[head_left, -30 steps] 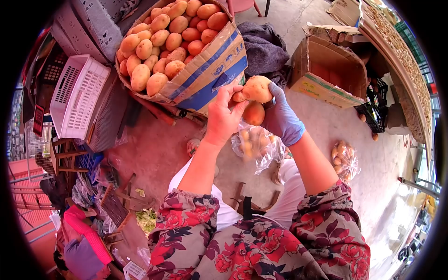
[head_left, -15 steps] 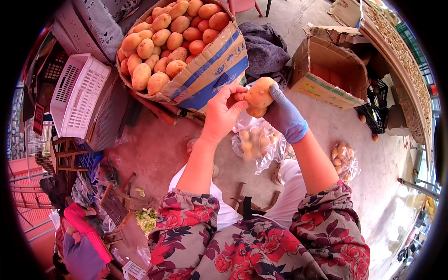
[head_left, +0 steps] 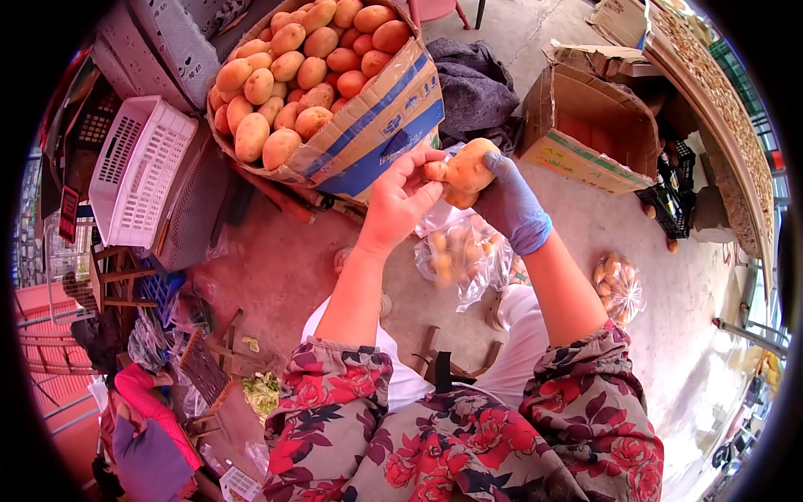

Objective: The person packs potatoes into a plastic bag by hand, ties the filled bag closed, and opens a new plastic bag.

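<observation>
1. The knobbly potato (head_left: 471, 166) is held up just off the near right side of the filled carton (head_left: 389, 100), which is the landmark here
2. The bare left hand (head_left: 401, 201) has thumb and fingertips pinched together on the potato's small side knob; the gloved right hand (head_left: 508, 205) is clamped round the main body, thumb across the top
3. Another rounded lump shows beneath, just nearer the wearer; whether it is a second potato or part of the first, I cannot tell
4. The knob could snap away if the left fingertips twist or pull hard, since its neck looks narrow
5. The potato could slip if the right grip loosens, as the glove may slide on a smooth skin; a second piece underneath would be the likelier one to drop
6. A clear bag of potatoes (head_left: 460, 255) lies on the floor on the wearer's side of the carton, below the hands, so a fall might hit it or roll off it
7. The carton's printed wall limits room beside the left hand; the dark cloth (head_left: 473, 88) is bunched against its right side
8. Farther right of the carton are a worn cardboard box (head_left: 577, 166) and another tied bag (head_left: 617, 289); left of it, a white crate (head_left: 155, 180)
</observation>
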Demonstrator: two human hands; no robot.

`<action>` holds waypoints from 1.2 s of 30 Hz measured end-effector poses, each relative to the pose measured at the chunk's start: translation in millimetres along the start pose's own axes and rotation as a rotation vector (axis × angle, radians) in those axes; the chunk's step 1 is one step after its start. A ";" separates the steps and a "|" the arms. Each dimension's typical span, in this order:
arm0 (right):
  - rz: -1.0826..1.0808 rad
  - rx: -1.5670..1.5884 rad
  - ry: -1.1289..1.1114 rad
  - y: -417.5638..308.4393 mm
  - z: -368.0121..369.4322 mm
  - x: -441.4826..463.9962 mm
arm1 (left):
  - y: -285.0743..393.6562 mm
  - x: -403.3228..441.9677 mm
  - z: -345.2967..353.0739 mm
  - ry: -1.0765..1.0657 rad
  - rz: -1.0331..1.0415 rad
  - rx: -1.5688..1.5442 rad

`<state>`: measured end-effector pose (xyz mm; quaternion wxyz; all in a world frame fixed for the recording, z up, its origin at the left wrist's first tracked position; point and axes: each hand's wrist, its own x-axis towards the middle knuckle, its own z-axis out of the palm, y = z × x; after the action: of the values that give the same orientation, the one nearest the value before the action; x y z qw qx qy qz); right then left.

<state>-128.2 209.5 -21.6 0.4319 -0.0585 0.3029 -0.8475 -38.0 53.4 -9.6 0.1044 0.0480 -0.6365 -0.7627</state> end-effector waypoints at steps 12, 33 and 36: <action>-0.025 -0.510 -0.071 4.3 -1.2 4.7 | -4.2 2.2 -12.0 0.032 -0.274 -0.077; 0.261 0.610 0.005 7.5 -12.8 5.4 | -4.3 0.2 0.9 0.022 -0.145 0.401; 0.211 0.482 -0.051 8.2 -13.7 8.7 | -6.9 -0.2 0.8 -0.004 -0.150 0.365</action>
<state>-132.8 205.5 -38.8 0.5268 0.0566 0.0854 -0.8438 -38.7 55.3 -16.2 0.0354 0.1120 -0.7590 -0.6404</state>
